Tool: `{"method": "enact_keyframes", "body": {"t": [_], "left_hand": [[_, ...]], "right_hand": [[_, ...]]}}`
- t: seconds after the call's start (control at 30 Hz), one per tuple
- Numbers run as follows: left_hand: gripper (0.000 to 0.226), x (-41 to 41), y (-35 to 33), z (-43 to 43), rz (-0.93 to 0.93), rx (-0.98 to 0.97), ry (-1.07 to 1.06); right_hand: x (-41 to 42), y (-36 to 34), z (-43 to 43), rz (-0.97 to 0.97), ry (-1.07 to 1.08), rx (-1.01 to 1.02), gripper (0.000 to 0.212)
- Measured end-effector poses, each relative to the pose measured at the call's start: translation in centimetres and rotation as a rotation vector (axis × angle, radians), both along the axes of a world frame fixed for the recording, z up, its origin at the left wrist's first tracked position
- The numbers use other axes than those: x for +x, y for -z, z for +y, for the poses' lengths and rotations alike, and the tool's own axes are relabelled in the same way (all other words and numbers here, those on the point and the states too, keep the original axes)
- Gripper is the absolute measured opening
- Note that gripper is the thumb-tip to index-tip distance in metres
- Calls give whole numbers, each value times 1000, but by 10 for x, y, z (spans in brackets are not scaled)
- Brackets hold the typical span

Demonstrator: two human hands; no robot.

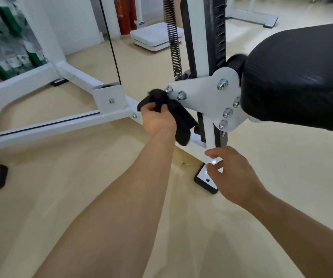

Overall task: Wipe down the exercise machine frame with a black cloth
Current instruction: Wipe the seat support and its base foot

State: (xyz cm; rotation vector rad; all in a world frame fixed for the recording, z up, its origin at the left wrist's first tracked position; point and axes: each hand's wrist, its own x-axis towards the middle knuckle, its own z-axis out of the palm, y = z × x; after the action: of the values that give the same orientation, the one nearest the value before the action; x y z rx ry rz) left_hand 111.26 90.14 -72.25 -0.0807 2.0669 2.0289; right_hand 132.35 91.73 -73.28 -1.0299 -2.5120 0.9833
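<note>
Head view: the left hand (157, 119) grips the bunched cloth (179, 121) against the frame (47, 125), at the left edge of its plate (203, 97), beside the pad (302, 77). The right hand (235, 177) hangs nearer, fingers loosely bent and holding nothing, by the post (209, 135). To wipe well, I judge: flatten the cloth, press firmly, circle each bolt (222, 84), then run down the post.

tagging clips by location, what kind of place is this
Probably a gym or fitness room: a white steel exercise machine frame with a black padded seat, a long black coil spring, and another white machine base behind.
</note>
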Motion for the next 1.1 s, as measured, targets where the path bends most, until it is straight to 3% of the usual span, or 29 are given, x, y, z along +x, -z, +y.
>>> {"method": "enact_keyframes", "body": {"t": [0.1, 0.4, 0.53, 0.67, 0.87, 0.97, 1.1], "left_hand": [[37, 6, -13, 12, 6, 5, 62], [43, 51, -8, 12, -134, 75, 272], [32, 53, -17, 0, 63, 50, 386], [32, 7, -52, -14, 254, -67, 30], [41, 23, -69, 21, 401, -169, 218], [38, 42, -61, 22, 390, -125, 173], [30, 70, -40, 16, 336, -64, 288]], "right_hand": [[-2, -2, 5, 21, 14, 30, 31], [3, 11, 9, 27, 35, -37, 25], [-3, 8, 4, 50, 15, -32, 24], [-6, -2, 0, 59, -17, -25, 22], [3, -11, 9, 62, -10, -1, 23], [12, -9, 16, 46, 6, 17, 23], [20, -1, 22, 8, 24, 24, 23]]}}
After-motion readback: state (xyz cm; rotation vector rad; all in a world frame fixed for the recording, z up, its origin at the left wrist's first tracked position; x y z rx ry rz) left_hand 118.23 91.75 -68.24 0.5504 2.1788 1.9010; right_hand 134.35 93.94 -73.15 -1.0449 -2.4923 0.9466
